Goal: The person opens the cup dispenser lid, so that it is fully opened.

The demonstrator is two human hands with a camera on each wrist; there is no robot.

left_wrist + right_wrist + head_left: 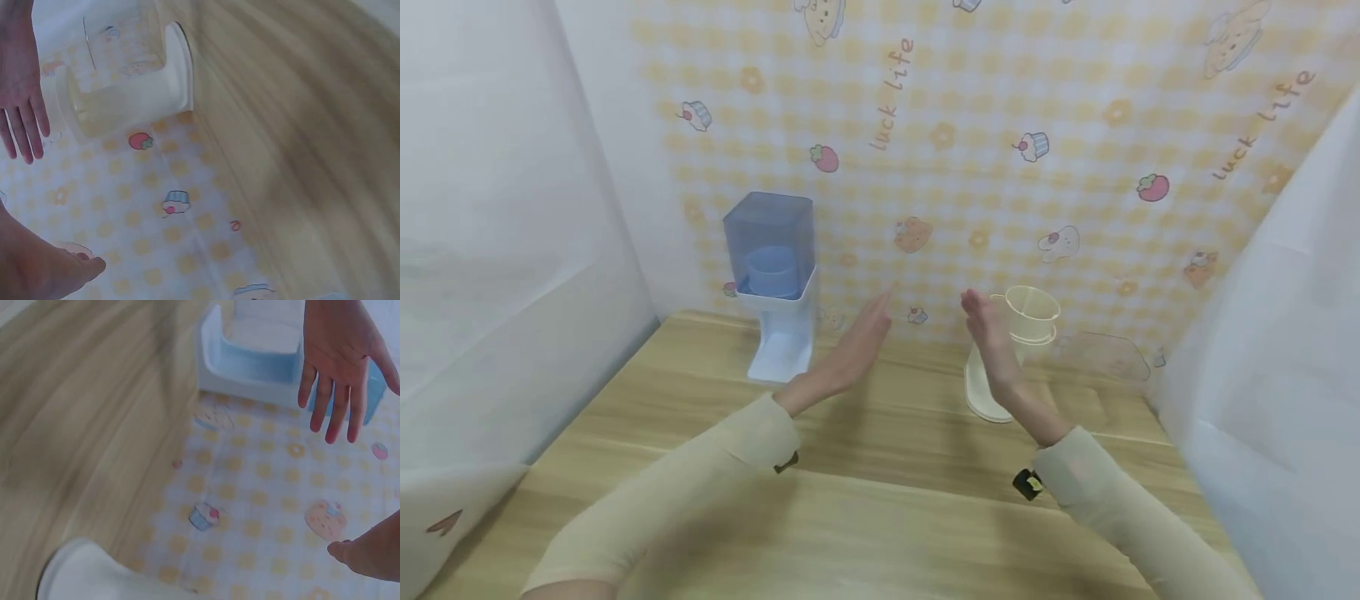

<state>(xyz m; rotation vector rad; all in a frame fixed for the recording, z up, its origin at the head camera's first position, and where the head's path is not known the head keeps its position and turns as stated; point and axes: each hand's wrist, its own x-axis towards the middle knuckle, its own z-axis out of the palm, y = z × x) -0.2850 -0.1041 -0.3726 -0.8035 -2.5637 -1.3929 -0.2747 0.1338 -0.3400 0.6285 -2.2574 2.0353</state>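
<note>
The left hand [856, 340] and right hand [997, 346] hold nothing, fingers straight, palms facing each other; near the right, the cream stand [979, 393] is upright on the wooden tabletop [880, 525], ring mouth upward; leftward, the blue-topped dispenser [782, 337] rises vertically, foot pointing toward the person; behind hangs a checked backdrop [940, 183].

Between the left hand [853, 343] and right hand [997, 348], an open lane crosses the wooden tabletop [895, 425] to the checked backdrop [925, 183], which blocks the rear. The blue-topped dispenser [781, 287] obstructs the left, the cream stand [1033, 318] the right; white sheets [490, 167] bound both sides.
</note>
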